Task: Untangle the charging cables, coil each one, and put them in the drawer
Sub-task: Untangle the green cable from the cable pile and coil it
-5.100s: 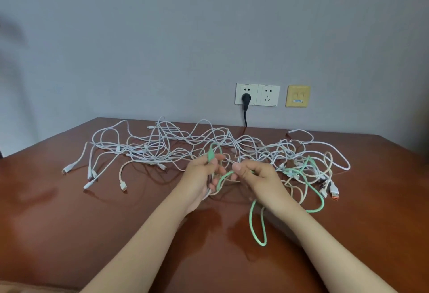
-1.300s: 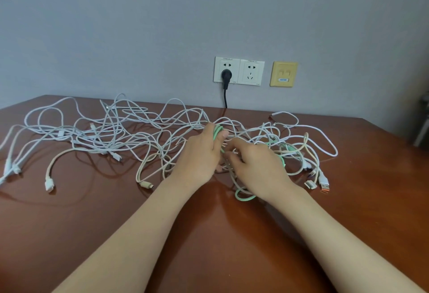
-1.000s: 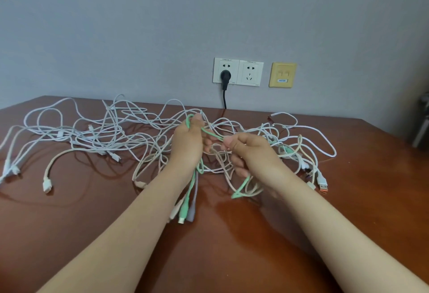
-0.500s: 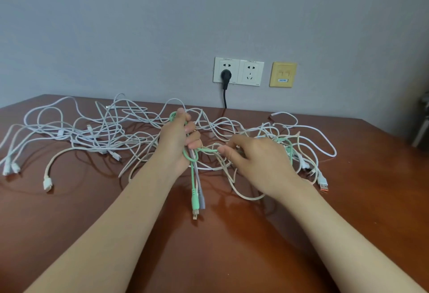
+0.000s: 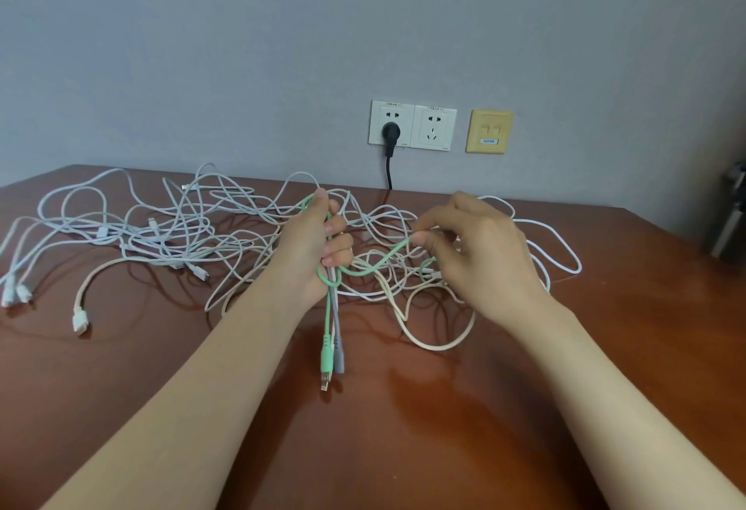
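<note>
**Cable spaghetti: both hands on the green one**

The mess is spread across the back half of the brown desk (image 5: pixel 403 441), mostly white cables (image 5: pixel 16 292) looped over each other, with a few plug ends lying out at the far left. A beige cable (image 5: pixel 80 320) curls out of the pile on that side, its plug flat on the wood nearer the front.

The left hand (image 5: pixel 313 251) is raised a bit above the desk, fingers wrapped round two cables at once: the green cable (image 5: pixel 326 359) and a grey cable (image 5: pixel 339 362). Both run up over the top of the fist, and their plug ends hang straight down side by side below it, the green tip right at the desk surface.

From the bottom of that fist the green one swings across to the right hand (image 5: pixel 480 257), which pinches it between thumb and forefinger, the other fingers loosely curled. That stretch sits above the tangle, sagging slightly in the middle.

Below the right hand a cream loop (image 5: pixel 435 347) lies on the desk, part of the same knot.

On the wall behind: two white sockets (image 5: pixel 434 129), a black plug (image 5: pixel 390 132) in the left one with its lead dropping behind the desk, and a yellow wall plate (image 5: pixel 489 131) just beside them.
</note>
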`<move>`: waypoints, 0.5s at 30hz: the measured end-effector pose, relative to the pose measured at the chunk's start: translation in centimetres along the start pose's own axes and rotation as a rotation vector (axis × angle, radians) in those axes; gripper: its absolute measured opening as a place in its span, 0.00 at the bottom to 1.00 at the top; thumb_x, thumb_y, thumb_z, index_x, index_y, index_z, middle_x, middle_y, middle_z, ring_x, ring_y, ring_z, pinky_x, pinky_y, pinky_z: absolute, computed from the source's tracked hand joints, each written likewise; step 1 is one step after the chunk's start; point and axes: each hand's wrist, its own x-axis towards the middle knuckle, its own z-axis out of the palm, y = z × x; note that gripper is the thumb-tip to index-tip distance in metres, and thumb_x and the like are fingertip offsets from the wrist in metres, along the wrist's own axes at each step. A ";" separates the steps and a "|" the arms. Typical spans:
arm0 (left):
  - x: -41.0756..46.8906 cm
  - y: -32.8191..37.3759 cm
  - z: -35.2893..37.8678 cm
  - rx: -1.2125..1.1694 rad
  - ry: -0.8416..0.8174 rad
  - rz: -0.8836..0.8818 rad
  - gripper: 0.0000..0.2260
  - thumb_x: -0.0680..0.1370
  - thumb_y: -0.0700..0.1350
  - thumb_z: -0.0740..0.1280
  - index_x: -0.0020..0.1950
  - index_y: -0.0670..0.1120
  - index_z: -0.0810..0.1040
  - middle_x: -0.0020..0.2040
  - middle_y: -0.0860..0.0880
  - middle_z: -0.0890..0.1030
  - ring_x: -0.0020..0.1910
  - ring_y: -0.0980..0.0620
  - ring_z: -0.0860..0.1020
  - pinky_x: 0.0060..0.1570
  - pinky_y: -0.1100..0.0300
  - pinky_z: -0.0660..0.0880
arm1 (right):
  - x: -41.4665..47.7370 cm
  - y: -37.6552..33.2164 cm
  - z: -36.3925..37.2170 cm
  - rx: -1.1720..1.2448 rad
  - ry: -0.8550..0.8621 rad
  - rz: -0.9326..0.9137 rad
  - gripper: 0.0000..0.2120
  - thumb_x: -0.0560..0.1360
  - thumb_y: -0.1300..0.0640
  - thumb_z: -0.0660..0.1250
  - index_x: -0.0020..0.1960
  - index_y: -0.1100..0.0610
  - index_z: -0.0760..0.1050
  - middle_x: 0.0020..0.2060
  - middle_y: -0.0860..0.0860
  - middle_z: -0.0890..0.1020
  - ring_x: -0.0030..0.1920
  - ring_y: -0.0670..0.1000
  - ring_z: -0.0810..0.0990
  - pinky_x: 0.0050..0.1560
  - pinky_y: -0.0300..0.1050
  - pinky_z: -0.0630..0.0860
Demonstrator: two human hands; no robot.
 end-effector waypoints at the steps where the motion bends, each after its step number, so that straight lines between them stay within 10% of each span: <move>1: -0.1 0.0 0.0 0.010 0.005 0.003 0.16 0.83 0.51 0.52 0.38 0.47 0.65 0.20 0.54 0.62 0.14 0.60 0.56 0.12 0.69 0.52 | 0.0 -0.2 0.1 0.024 -0.015 -0.020 0.07 0.70 0.53 0.66 0.42 0.55 0.81 0.33 0.52 0.75 0.34 0.55 0.75 0.35 0.40 0.62; 15: -0.7 -1.9 1.3 0.254 0.005 0.040 0.18 0.81 0.56 0.51 0.40 0.45 0.66 0.19 0.55 0.61 0.14 0.59 0.56 0.17 0.72 0.52 | -0.5 -2.1 1.2 0.224 -0.116 -0.062 0.08 0.70 0.52 0.67 0.43 0.54 0.82 0.34 0.52 0.76 0.38 0.51 0.75 0.37 0.44 0.70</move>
